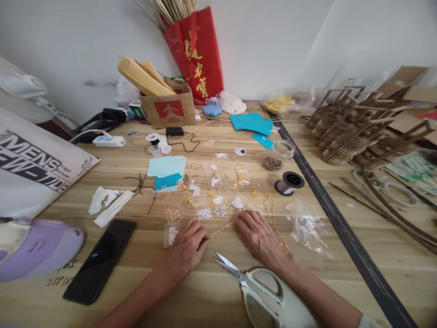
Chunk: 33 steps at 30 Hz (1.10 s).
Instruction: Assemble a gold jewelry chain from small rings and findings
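A thin gold chain (221, 229) stretches just above or along the table between my two hands. My left hand (190, 241) has its fingers curled together at the chain's left end. At the other end my right hand (255, 231) is closed too, its fingertips hidden beneath it. Beyond the hands lie small bags and piles of gold beads (174, 214) and silver beads (204, 214). A longer gold chain (269, 209) lies right of my right hand, partly under the wrist. White-handled scissors (251, 289) rest between my forearms, blades slightly apart.
To the left are a black phone (100, 260), white tissue strips (112, 207) and a purple device (44, 248). A wire spool (289, 183) and crumpled plastic bags (309, 225) sit to the right. Behind stand a cardboard box (170, 108), a red bag (205, 54) and brown woven baskets (344, 127).
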### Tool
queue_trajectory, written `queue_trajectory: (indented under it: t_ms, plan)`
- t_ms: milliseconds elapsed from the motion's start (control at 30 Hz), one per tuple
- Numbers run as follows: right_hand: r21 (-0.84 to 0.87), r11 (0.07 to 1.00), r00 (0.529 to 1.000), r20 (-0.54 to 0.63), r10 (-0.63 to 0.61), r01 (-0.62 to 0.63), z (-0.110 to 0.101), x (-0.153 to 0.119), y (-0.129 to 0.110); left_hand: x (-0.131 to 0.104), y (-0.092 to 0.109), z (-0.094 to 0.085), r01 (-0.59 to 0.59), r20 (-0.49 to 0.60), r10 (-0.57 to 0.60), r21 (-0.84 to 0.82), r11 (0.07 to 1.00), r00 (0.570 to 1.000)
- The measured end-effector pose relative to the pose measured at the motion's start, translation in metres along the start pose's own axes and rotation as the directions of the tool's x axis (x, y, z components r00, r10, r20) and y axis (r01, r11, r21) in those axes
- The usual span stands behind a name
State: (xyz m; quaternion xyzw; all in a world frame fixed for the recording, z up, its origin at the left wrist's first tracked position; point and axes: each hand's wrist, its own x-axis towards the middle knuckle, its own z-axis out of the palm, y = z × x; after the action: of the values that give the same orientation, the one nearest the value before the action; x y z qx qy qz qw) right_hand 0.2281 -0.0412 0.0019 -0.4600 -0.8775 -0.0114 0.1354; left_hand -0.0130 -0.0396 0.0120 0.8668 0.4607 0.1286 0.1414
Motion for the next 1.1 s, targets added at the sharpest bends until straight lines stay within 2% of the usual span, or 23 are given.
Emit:
queue_trajectory:
  t_ms: [267,467,800,1100]
  plan:
    - [-0.031,0.999,0.999,0.022,0.037,-0.036,0.009,-0.002,0.003,-0.002,-0.004,0.005,-0.071,-0.053,0.068,-0.071,0.995,0.996]
    - [-0.023,0.998,0.997,0.048,0.062,-0.061,0.007,-0.001,0.003,-0.002,-0.007,0.005,-0.112,-0.072,0.102,-0.141,0.984,0.992]
    - [0.009,0.998,0.998,0.0,0.063,-0.063,0.012,-0.001,0.007,-0.003,-0.009,0.003,-0.065,-0.037,0.059,-0.18,0.982,0.998]
    - [0.032,0.995,0.996,0.012,0.092,-0.092,0.002,0.001,0.003,-0.006,-0.011,0.002,-0.025,-0.008,0.024,-0.133,0.991,1.0]
